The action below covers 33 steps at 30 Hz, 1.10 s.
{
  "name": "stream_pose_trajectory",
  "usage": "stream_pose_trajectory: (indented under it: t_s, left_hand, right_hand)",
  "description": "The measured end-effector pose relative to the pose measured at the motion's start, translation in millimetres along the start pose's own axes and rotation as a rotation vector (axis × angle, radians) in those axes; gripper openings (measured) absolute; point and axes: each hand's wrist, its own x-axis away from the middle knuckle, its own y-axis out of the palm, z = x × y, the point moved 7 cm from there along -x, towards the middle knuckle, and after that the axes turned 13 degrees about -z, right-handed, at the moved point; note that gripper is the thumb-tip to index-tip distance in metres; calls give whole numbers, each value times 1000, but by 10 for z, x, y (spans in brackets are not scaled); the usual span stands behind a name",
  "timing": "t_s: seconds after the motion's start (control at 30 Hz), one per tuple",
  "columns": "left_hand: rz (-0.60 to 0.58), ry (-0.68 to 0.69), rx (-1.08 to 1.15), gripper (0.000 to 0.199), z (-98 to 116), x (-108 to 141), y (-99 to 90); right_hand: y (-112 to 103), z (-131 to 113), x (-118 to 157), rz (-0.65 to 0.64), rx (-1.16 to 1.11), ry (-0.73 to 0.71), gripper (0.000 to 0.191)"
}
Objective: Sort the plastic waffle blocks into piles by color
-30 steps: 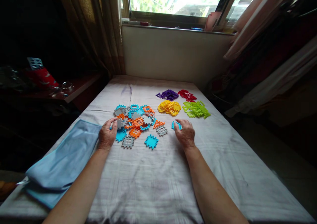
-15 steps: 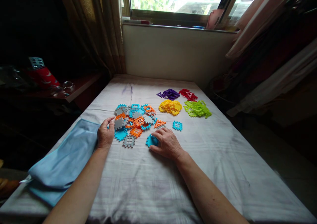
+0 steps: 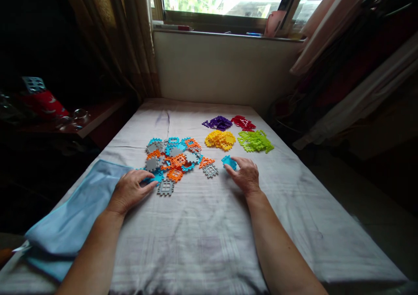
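A mixed pile of orange, grey and blue toothed plastic pieces lies left of the middle of the cloth-covered table. At its lower left edge, my left hand has thumb and fingers around a blue piece. My right hand grips a blue piece between thumb and fingers, right of the pile. Between the hands lies a grey frame-shaped piece. Farther back are separate heaps: purple, red, yellow and green.
A folded light blue cloth lies on the table's left side, under my left forearm. Beyond the far edge stand a wall and a window. A side table at the left holds a red container and glasses.
My right hand has carried its blue piece right and slightly away, to where another blue piece lay. My left hand has come down onto a blue piece at the pile's edge. The view has shifted slightly.
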Motion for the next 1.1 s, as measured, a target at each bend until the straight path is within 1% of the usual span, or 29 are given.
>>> stream_pose_trajectory:
  t_s: [0.07, 0.13, 0.23, 0.33, 0.43, 0.5, 0.6, 0.7, 0.83, 0.97, 1.1]
  left_hand:
    - [-20, -8, -27, 37, 7, 5, 32]
    - [-32, -9, -34, 39, -3, 6, 57]
    - [-58, 24, -16, 42, -27, 17, 86]
    - [-85, 76, 18, 45, -37, 43, 95]
    - [-101, 106, 37, 42, -30, 67, 95]
    - [-104, 117, 41, 37, -17, 74, 97]
    - [-97, 119, 45, 30, 7, 74, 100]
    - [-73, 107, 49, 27, 44, 70, 88]
    - [-4, 106, 149, 30, 100, 60, 30]
    - [69, 80, 352, 34, 106, 51, -17]
    - [196, -8, 492, 41, 110, 58, -39]
  right_hand:
    - [15, 136, -7, 4, 11, 73, 33]
    - [37, 186, -7, 2, 19, 109, 32]
    - [67, 178, -6, -24, 38, 133, 32]
    - [88, 164, 1, -82, 60, 170, 32]
    - [92, 185, 13, -123, 74, 220, 32]
    - [84, 205, 19, -113, 73, 235, 32]
    - [65, 226, 23, -53, 54, 230, 29]
    - [61, 191, 25, 7, 26, 185, 26]
    - [79, 24, 37, 57, -3, 55, 23]
    - [88, -220, 71, 102, -40, -102, 19]
    - [110, -557, 129, 92, -103, -285, 18]
